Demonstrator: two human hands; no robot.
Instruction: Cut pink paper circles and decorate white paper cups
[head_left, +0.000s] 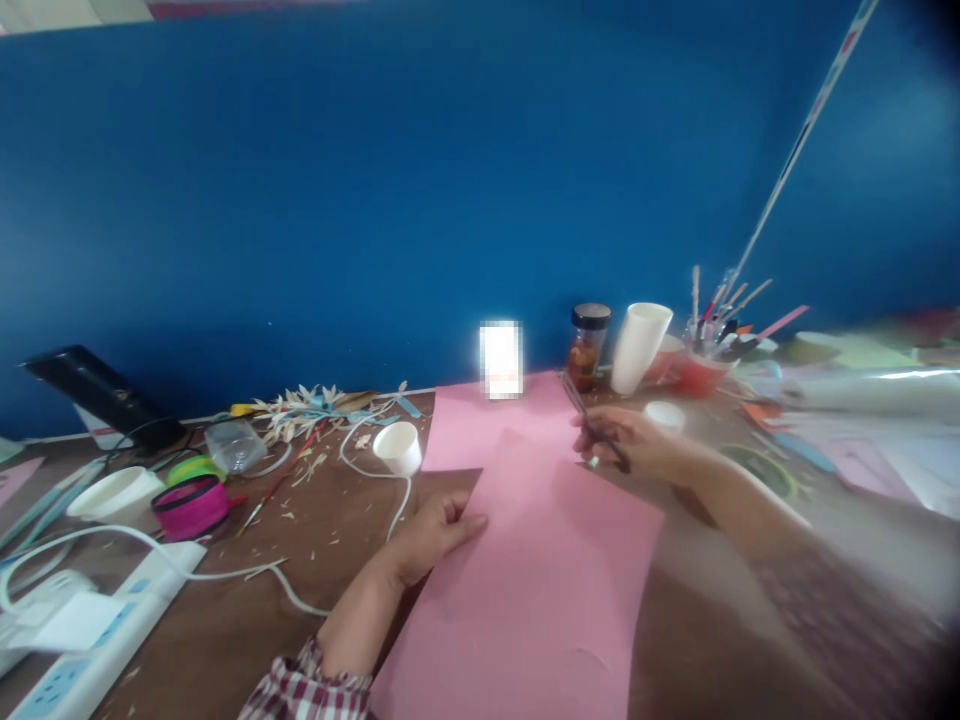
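Observation:
My left hand [435, 535] grips the left edge of a large pink paper sheet [555, 570], thumb on top and the other fingers partly hidden. The sheet slants up from the brown table toward the back. In my right hand [626, 440] is a dark pair of scissors [596, 425], blades pointing away and to the left; they are slightly blurred. They are beside the sheet's upper right. A second pink sheet [457, 430] lies flat behind the first. At its back edge stands a bright, blurred-out white rectangle [501, 360].
Behind stands a blue wall [420, 200]. A dark-lidded jar [589, 345], a white cup [641, 345] and a brush holder [709, 365] stand back right. On the left are a small white cup [397, 448], a magenta tape roll [191, 508], a power strip [112, 635] and white cables.

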